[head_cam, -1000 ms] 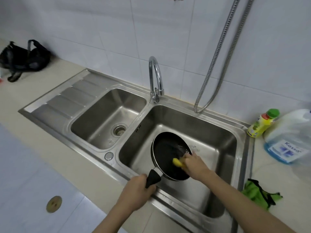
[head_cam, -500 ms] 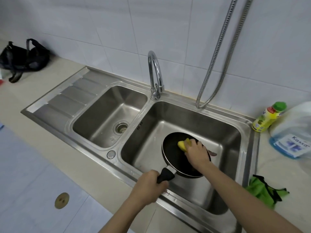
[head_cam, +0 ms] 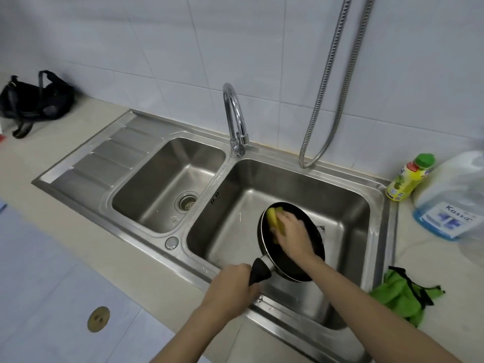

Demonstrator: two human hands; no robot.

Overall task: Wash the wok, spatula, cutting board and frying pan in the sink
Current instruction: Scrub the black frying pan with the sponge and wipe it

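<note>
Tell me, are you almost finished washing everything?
Nothing looks finished. The left hand grips the round black frying pan by its handle in the right steel sink basin, and the right hand scrubs it with a yellow sponge. No wok, spatula or cutting board is in view.

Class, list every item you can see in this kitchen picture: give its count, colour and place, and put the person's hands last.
frying pan: one, black, in the right sink basin
sponge: one, yellow, inside the pan at its far rim
sink: one, steel, two basins, in the countertop
tap: one, chrome, behind the basin divider
hose: one, metal, hanging on the wall
bottle: one, yellow with green cap, right of the sink
jug: one, clear with blue liquid, far right
cloth: one, green, right counter
bag: one, black, far left counter
left hand: grips the pan handle
right hand: presses the sponge
</note>
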